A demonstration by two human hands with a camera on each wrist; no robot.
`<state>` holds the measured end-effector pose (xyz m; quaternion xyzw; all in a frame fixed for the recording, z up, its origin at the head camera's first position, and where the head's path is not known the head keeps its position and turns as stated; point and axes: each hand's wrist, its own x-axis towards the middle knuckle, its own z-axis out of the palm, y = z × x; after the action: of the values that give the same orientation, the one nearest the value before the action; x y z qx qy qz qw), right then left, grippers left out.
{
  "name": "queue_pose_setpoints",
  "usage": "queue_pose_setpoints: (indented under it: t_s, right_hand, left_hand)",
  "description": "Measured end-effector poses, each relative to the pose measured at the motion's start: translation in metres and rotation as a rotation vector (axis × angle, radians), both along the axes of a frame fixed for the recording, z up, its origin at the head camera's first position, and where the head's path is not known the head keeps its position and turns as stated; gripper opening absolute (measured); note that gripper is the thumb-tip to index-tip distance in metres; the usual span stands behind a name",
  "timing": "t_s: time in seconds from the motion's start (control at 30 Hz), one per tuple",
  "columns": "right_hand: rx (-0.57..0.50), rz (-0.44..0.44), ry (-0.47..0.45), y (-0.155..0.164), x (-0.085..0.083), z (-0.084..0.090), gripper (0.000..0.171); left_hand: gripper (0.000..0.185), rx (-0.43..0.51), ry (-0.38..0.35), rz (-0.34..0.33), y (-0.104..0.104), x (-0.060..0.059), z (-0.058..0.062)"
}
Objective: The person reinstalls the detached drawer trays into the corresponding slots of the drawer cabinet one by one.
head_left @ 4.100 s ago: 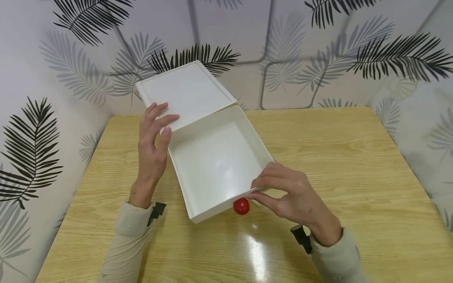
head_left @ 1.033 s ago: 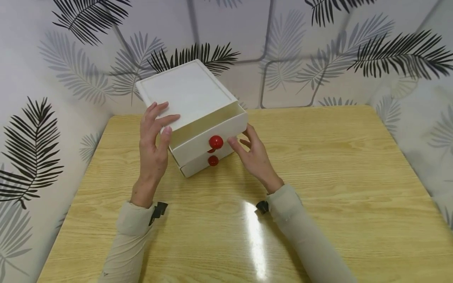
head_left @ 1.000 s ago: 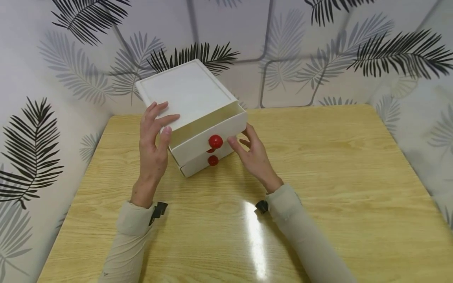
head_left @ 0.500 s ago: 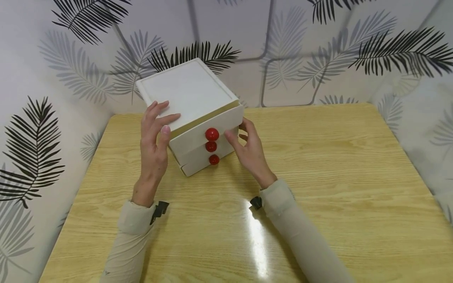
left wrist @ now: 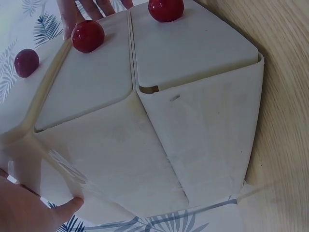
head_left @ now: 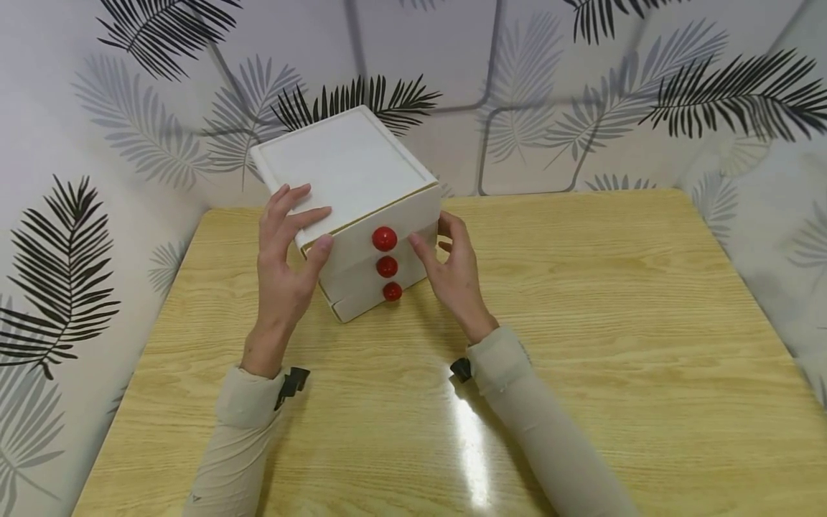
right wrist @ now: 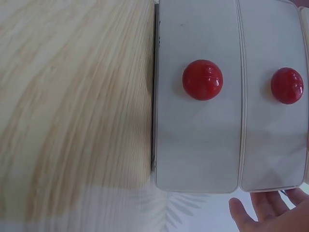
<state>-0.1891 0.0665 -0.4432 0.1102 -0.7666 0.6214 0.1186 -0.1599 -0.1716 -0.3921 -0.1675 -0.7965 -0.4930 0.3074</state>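
Note:
A small white cabinet with stacked drawers stands angled at the back of the table. Three round red knobs, top, middle and bottom, line its front. The top drawer sits about flush with the cabinet's edge. My left hand rests on the near left corner, fingers spread over the top and thumb on the drawer front. At the right, my right hand has its thumb against the front and its other fingers along the side, partly hidden. The right wrist view shows those fingers loosely bent.
The wooden table extends in front of and to the right of the cabinet. A leaf-patterned wall rises close behind it. Black wrist cameras, left and right, sit at the sleeve cuffs.
The top drawer has gone from pulled far out to flush with the cabinet. My right hand has moved forward and left with it. My left thumb has shifted onto the front.

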Motion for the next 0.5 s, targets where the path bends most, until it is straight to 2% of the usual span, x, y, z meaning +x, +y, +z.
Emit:
queue_pose_setpoints:
  t_s: [0.17, 0.33, 0.5]
  right_hand:
    - [0.010, -0.042, 0.009, -0.0024, -0.0014, 0.0011, 0.056]
    - [0.013, -0.072, 0.000, -0.0043, -0.0033, 0.0021, 0.053]
    - [0.008, -0.074, -0.007, -0.0054, -0.0040, 0.0023, 0.052]
  left_hand:
    - [0.032, -0.022, 0.009, 0.008, 0.0008, -0.0002, 0.0017]
    - [0.038, -0.041, 0.024, 0.022, 0.0000, -0.0017, 0.0015]
    - [0.037, -0.033, 0.037, 0.031, -0.0010, -0.0024, 0.0002]
